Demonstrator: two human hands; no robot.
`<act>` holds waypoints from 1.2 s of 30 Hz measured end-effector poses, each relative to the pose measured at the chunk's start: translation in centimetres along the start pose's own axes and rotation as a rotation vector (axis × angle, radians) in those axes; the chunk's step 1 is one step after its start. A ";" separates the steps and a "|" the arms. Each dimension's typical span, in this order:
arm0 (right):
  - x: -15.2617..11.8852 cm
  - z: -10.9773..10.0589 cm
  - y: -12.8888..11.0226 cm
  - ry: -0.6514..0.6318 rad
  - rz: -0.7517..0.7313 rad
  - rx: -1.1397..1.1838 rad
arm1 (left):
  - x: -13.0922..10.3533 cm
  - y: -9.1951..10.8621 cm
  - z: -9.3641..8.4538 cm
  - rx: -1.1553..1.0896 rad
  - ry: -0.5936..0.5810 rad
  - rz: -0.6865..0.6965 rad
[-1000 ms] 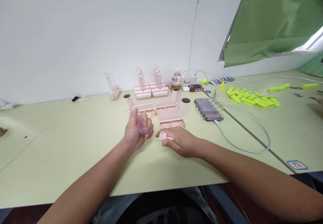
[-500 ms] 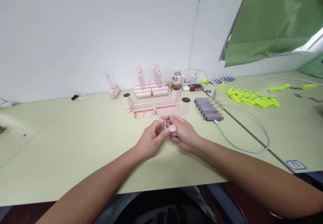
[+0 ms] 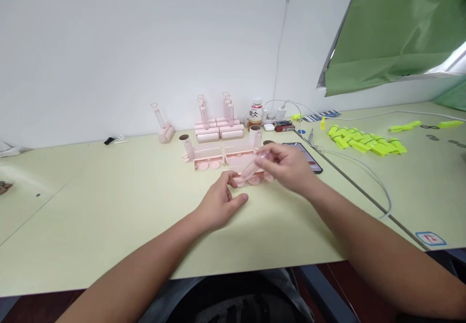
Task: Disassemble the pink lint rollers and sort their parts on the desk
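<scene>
My right hand (image 3: 289,167) is closed on a clear pinkish tube (image 3: 251,168), which slants down to the left and is slightly blurred. My left hand (image 3: 222,199) rests near the table with thumb and fingers apart and nothing between them. Its fingertips are close to several small pink round pieces (image 3: 254,179) below the tube. Just behind stands an open pink case (image 3: 208,163) with round discs inside, beside a second open pink case (image 3: 236,159), partly hidden by the tube.
Finished-looking pink rollers (image 3: 231,131) stand by the wall, another (image 3: 166,133) farther left. A labelled bottle (image 3: 255,114), a phone (image 3: 313,160) with a white cable (image 3: 380,187) and yellow pieces (image 3: 364,141) lie to the right. Cardboard-cored rolls (image 3: 184,143) stand behind the cases.
My hands have parted. The right hand has moved up and right with the clear tube, now covering part of the phone. My left hand has opened, and small round pink pieces now show.
</scene>
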State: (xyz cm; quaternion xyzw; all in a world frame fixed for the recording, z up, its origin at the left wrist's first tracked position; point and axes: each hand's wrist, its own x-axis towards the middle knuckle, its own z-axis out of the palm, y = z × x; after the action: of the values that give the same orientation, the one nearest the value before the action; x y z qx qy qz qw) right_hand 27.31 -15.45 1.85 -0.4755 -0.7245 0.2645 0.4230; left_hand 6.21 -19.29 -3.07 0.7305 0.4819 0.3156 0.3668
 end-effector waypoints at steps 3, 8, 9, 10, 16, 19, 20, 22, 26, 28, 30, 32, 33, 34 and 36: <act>1.3 -3.0 0.9 0.093 0.117 -0.280 | 0.2 -0.2 -0.2 -0.034 0.002 -0.024; 2.7 -4.1 3.0 -0.088 0.333 -0.497 | 0.2 -0.2 -0.2 -0.055 -0.050 0.002; 2.9 -3.9 3.4 -0.099 0.334 -0.505 | 0.2 -0.2 -0.2 -0.047 -0.060 0.016; 3.0 -3.6 3.6 -0.099 0.329 -0.508 | 0.1 -0.2 -0.2 -0.039 -0.068 0.029; 3.3 -2.4 4.2 -0.032 0.317 -0.469 | 0.1 -0.1 -0.2 0.002 -0.067 0.040; 3.2 -2.0 4.2 -0.028 0.281 -0.462 | 0.1 -0.2 -0.2 -0.004 -0.075 0.047; 3.2 -1.9 4.1 -0.027 0.264 -0.462 | 0.1 -0.3 -0.3 -0.006 -0.079 0.052; 3.1 -1.7 4.1 -0.032 0.243 -0.465 | 0.1 -0.3 -0.3 -0.008 -0.087 0.055; 3.1 -1.7 4.2 -0.034 0.245 -0.447 | 0.1 -0.3 -0.3 -0.009 -0.091 0.040; 3.0 -1.8 4.3 -0.020 0.244 -0.430 | 0.1 -0.2 -0.3 -0.012 -0.090 0.037; 3.0 -1.9 4.3 -0.009 0.245 -0.424 | 0.1 -0.2 -0.3 -0.012 -0.091 0.035; 2.9 -2.1 4.2 -0.005 0.249 -0.418 | 0.1 -0.3 -0.3 -0.010 -0.090 0.035; 2.9 -2.3 4.1 -0.006 0.250 -0.410 | 0.1 -0.3 -0.3 -0.008 -0.089 0.036; 2.8 -2.4 4.0 -0.007 0.249 -0.397 | 0.1 -0.3 -0.3 -0.007 -0.087 0.035; 2.7 -3.0 3.7 0.008 0.245 -0.370 | 0.1 -0.3 -0.3 -0.007 -0.083 0.032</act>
State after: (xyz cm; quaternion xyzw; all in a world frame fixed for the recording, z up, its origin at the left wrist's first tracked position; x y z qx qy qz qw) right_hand 31.07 -11.50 1.41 -0.6307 -0.6958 0.1744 0.2961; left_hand 5.83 -19.01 -3.17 0.7493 0.4535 0.2924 0.3840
